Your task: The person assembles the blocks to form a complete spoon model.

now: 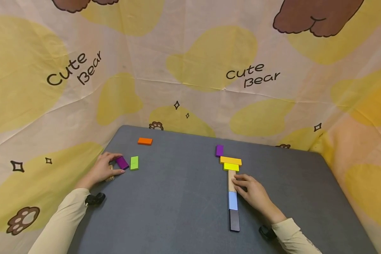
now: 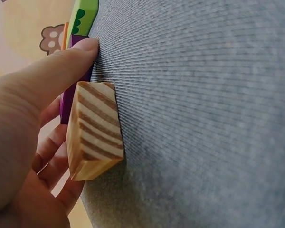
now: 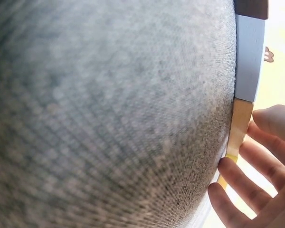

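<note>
Near the left edge of the table, my left hand (image 1: pixel 103 169) pinches a purple block (image 1: pixel 122 162) between thumb and fingers. A striped wooden block (image 2: pixel 99 126) lies under that hand, close to the palm, mostly hidden in the head view. Just right of the purple block is a green block (image 1: pixel 134 163). My right hand (image 1: pixel 254 192) rests beside a line of blocks, its loosely bent fingertips at the side of a plain wooden block (image 1: pixel 231 180). Toward me, a light blue block (image 1: pixel 233 200) and a black block (image 1: pixel 234 220) continue the line.
Beyond the plain wooden block lie a bright yellow block (image 1: pixel 231 167) and an orange-yellow block (image 1: pixel 230 161), both crosswise, then another purple block (image 1: pixel 219 150). An orange block (image 1: pixel 145 141) sits at the back left of the grey table (image 1: pixel 177 197). A printed cloth (image 1: pixel 190 63) hangs behind.
</note>
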Demonstrator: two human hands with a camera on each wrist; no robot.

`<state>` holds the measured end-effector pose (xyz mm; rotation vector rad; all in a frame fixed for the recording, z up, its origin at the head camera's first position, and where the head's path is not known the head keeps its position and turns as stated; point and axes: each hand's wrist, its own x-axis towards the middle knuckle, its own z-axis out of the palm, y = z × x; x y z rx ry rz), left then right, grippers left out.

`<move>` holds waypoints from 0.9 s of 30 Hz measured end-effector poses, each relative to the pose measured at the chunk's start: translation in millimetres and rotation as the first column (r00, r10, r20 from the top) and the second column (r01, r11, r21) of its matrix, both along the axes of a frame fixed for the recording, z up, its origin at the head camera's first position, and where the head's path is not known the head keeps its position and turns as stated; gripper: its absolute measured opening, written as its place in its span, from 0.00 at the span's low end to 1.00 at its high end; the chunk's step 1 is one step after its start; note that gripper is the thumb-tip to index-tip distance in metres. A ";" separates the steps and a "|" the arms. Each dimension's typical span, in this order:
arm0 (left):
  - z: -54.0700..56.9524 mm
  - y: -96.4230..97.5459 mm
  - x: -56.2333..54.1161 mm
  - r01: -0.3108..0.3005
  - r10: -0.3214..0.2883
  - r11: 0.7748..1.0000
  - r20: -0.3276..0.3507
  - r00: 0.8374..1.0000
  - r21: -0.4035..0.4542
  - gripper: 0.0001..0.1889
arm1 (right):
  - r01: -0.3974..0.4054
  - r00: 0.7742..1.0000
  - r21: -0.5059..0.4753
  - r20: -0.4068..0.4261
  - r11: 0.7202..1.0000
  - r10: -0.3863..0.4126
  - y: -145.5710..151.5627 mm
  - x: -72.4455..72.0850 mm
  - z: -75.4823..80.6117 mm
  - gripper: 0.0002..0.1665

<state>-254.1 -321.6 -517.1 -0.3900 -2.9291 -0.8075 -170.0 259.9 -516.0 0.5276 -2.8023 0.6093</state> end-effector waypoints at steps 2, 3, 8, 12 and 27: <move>-1.3 -1.0 -0.8 0.002 -0.001 1.000 -0.006 1.000 0.006 0.37 | 0.002 1.000 0.001 0.004 1.000 -0.002 -0.4 0.0 0.3 0.20; -1.5 -1.2 -1.2 0.004 -0.003 1.000 -0.012 1.000 0.013 0.37 | 0.003 1.000 0.000 0.007 1.000 -0.003 -0.5 -0.1 0.2 0.20; 2.6 0.8 -1.7 0.004 -0.002 0.999 -0.035 0.999 0.046 0.36 | 0.004 1.000 -0.003 0.015 1.000 -0.004 -0.8 -0.5 0.5 0.20; 7.6 5.9 -4.1 -0.010 0.014 0.997 -0.059 0.998 0.071 0.36 | 0.001 1.000 -0.006 0.003 1.000 -0.001 -0.9 -0.8 0.2 0.20; 27.0 52.5 -18.5 0.006 -0.002 0.994 -0.036 0.999 0.106 0.37 | -0.013 1.000 -0.005 -0.004 1.000 0.013 -0.3 -0.7 -1.1 0.20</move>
